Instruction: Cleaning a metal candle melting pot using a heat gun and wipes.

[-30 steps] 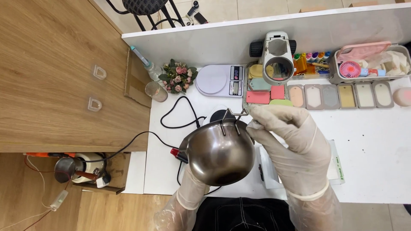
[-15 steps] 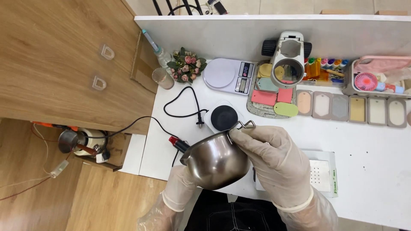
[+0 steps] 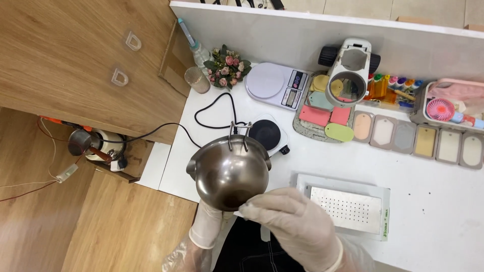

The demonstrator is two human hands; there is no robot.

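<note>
One steel pot (image 3: 229, 171), left hand (image 3: 207, 221) grasping beneath, right hand (image 3: 287, 221) pressing cloth (image 3: 247, 207) inside; hotplate (image 3: 265, 135), scale (image 3: 275, 83) behind on desk (image 3: 433, 201).

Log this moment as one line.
left hand: holds steel pot from below | right hand: wiping inside pot | place: over table edge

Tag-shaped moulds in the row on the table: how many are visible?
6, side by side right of the green tag: peach mould, white mould, grey mould, yellow mould, cream mould, last white mould. More may lie beyond the right edge.
</note>
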